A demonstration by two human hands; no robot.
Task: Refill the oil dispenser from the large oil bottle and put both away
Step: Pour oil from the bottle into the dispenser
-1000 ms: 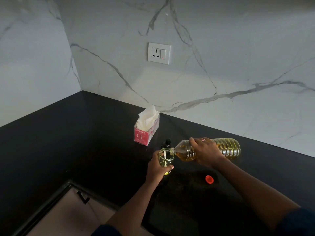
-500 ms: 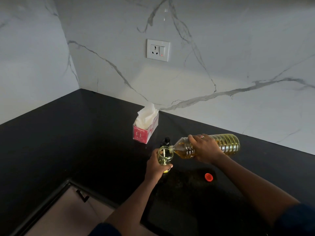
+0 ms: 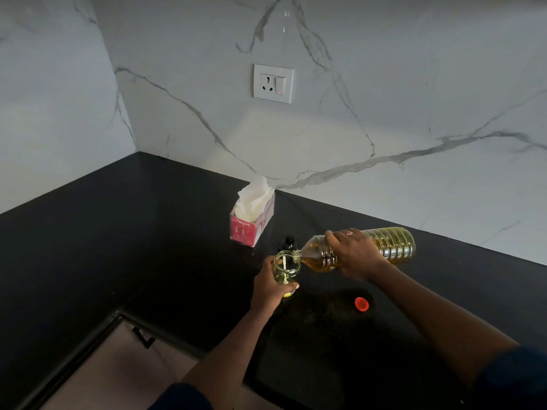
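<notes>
Golden oil keeps running from the tipped large bottle (image 3: 355, 250), gripped by the right hand (image 3: 356, 254), into the open dispenser (image 3: 285, 269) that the left hand (image 3: 270, 287) steadies on the black table (image 3: 148, 247); nothing has shifted, so filling continues.

bottle (image 3: 387, 245) right of dispenser (image 3: 285, 269), mouths touching | cap (image 3: 361, 304) before bottle | tissue box (image 3: 251, 221) behind dispenser

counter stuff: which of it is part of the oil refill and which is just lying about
Part of the job:
- large oil bottle, tipped by the right hand
- oil dispenser, held by the left hand
- red cap, lying on the counter
- black top behind the dispenser, probably its lid

Just lying about:
- tissue box
- wall socket
</notes>
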